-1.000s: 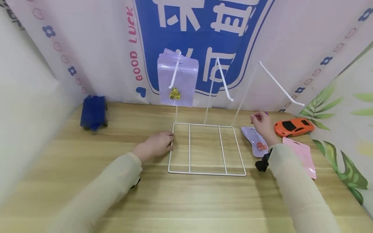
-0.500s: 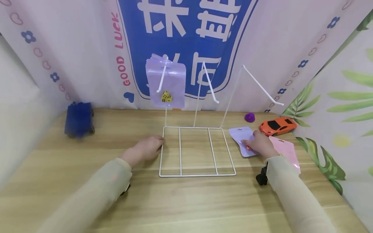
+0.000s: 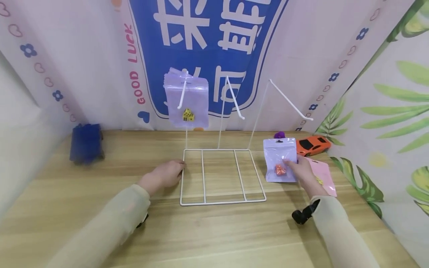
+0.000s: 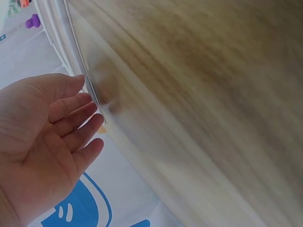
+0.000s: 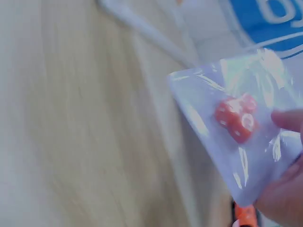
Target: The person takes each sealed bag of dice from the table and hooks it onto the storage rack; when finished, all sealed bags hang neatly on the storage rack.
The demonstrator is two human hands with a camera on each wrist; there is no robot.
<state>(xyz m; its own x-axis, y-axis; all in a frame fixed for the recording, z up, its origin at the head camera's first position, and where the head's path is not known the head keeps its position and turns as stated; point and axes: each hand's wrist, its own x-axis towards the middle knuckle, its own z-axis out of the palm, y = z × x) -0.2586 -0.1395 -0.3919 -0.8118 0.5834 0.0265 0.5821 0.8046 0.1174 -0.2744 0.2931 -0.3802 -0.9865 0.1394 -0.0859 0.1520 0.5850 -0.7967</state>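
My right hand (image 3: 303,175) pinches a clear lilac zip bag (image 3: 272,156) with red dice (image 3: 280,170) inside, raised at the right of the white wire rack (image 3: 223,203). In the right wrist view the thumb lies over the bag (image 5: 203,99) beside the dice (image 5: 236,118). My left hand (image 3: 164,175) rests its fingertips against the rack's left side wire. Its fingers are loosely extended in the left wrist view, where the hand (image 4: 52,123) shows its palm. Another lilac bag (image 3: 197,100), with yellow dice, hangs on the rack's left hook (image 3: 182,96), in front of more bags.
The middle hook (image 3: 235,98) and right hook (image 3: 291,99) jut forward from the rack. A pink bag (image 3: 325,175) lies right of my right hand. Behind are an orange toy car (image 3: 315,144) and a purple object (image 3: 279,134). A blurred blue object (image 3: 86,143) stands far left.
My right hand came down from near the purple object onto the lilac bag with red dice, then lifted it upright off the table. The left hand stays at the rack. The head view shifted.
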